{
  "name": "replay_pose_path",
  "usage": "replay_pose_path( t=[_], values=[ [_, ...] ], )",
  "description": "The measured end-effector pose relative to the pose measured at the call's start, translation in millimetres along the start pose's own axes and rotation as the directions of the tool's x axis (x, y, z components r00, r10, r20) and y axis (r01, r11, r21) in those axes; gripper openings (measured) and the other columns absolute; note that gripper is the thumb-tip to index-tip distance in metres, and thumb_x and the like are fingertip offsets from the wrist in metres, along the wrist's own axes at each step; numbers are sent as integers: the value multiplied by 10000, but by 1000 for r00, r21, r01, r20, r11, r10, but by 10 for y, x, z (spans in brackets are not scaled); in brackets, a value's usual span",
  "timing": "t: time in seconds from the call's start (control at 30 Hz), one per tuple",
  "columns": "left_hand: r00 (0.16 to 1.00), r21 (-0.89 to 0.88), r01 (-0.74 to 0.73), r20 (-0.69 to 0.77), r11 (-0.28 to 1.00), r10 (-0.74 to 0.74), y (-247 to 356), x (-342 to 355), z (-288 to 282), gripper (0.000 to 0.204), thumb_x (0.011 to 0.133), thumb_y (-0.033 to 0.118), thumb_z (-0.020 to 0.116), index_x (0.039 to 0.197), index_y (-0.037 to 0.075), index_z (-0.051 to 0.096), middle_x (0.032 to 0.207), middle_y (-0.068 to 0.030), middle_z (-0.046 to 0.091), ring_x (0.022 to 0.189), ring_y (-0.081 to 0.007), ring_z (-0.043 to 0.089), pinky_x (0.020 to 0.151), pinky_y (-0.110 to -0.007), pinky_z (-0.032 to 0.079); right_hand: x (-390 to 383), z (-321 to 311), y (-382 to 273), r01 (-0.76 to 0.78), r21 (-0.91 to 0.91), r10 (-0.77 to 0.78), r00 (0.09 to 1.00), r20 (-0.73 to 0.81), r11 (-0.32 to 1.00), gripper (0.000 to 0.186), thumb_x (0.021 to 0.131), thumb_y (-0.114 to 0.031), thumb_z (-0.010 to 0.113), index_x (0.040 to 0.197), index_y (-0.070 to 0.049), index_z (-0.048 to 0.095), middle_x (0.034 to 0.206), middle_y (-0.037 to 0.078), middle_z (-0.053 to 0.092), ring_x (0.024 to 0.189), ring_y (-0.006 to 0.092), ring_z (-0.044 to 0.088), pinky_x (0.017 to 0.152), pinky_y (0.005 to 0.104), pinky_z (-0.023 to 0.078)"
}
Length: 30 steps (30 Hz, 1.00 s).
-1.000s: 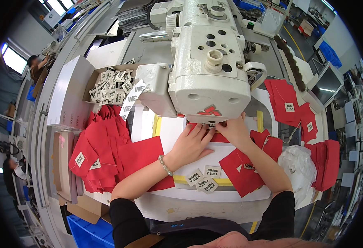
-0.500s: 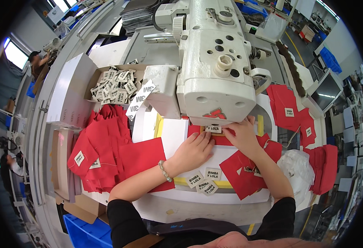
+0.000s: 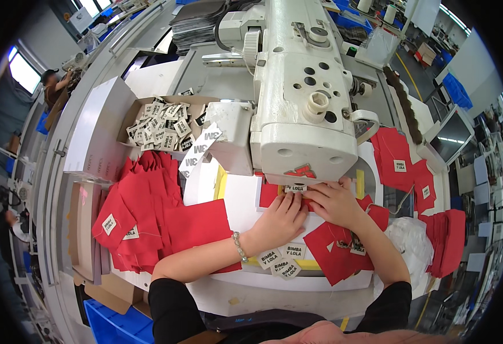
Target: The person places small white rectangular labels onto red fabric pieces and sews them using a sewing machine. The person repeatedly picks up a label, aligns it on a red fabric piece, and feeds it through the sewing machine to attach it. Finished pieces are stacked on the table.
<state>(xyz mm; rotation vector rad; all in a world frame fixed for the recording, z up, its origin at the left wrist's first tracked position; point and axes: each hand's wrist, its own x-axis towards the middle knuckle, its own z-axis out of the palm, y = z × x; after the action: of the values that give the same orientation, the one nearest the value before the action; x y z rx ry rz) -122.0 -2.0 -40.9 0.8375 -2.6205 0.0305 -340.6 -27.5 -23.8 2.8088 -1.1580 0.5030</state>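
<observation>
Under the head of a white sewing machine [image 3: 306,135], a pale label with dark lettering [image 3: 295,188] lies on a red fabric piece [image 3: 268,194]. My left hand [image 3: 280,223] reaches its lower edge, fingers extended side by side and fingertips against it. From the right, my right hand [image 3: 334,202] rests over the red fabric, its fingers extended and their tips at the label's right end. Both hands lie over the work and grip nothing I can see. The machine head hides the label's far side and the needle.
Several loose labels [image 3: 295,251] lie below my hands, beside red fabric pieces [image 3: 331,261]. On the left are a heap of red fabric [image 3: 142,200] and an open box of labels [image 3: 201,107]. Red pieces [image 3: 390,155] and a clear plastic bag [image 3: 407,243] are at the right.
My fingertips have come closer together at the label: the left hand shifted a little right, the right hand a little left and nearer. The whole view has also shifted slightly.
</observation>
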Motion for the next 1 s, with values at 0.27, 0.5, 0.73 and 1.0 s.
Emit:
replay_pose_path(
  t=[0.27, 0.5, 0.73, 1.0],
  values=[
    [997, 162, -67, -13, 984, 70, 59, -16, -15, 464, 827, 323, 635, 1144, -12, 589, 1200, -240, 581, 1095, -350, 572, 960, -443, 452, -20, 82, -14, -105, 103, 105, 994, 9, 989, 244, 796, -224, 698, 1029, -163, 659, 1125, -31, 639, 1027, 167, 549, 840, 430, 340],
    [981, 69, -195, -4, 978, 195, 22, -136, -155, 304, 796, 171, 569, 1047, 6, 611, 1110, -163, 632, 1023, -266, 608, 919, -397, 481, 230, 96, -67, -245, 93, 236, 966, 106, 965, 222, 780, -180, 711, 998, -142, 690, 1040, 12, 666, 1028, 202, 581, 882, 426, 337],
    [987, -23, -160, 11, 987, 160, -73, -229, -164, 226, 787, 159, 584, 963, 20, 619, 1020, -122, 640, 942, -232, 610, 825, -342, 477, 318, 162, -8, -317, 192, 294, 945, 142, 929, 211, 770, -179, 716, 970, -112, 706, 1011, 89, 670, 1089, 282, 569, 1010, 498, 295],
    [994, 19, -87, -67, 996, 88, -219, -151, -169, 176, 789, 161, 586, 909, 35, 610, 924, -66, 623, 845, -191, 595, 733, -309, 461, 331, 177, -100, -177, -51, 181, 979, 93, 983, 183, 850, -168, 622, 967, -51, 698, 1012, 132, 678, 1055, 300, 605, 1043, 540, 269]
  ],
)
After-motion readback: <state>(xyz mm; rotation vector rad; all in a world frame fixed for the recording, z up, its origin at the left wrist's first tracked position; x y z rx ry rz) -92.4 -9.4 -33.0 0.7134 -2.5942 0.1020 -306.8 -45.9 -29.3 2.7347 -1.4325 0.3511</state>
